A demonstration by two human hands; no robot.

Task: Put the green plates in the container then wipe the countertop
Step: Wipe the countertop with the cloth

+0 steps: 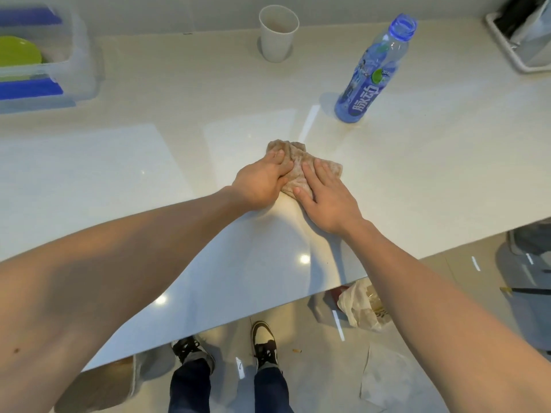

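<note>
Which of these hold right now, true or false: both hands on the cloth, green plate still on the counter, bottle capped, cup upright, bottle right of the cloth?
1. Both the left hand and right hand press on the cloth. True.
2. The green plate lies on the countertop. False: it sits inside the clear container.
3. The bottle is capped. False: its mouth is open.
4. The white cup stands upright. True.
5. The bottle stands right of the cloth. True.
</note>
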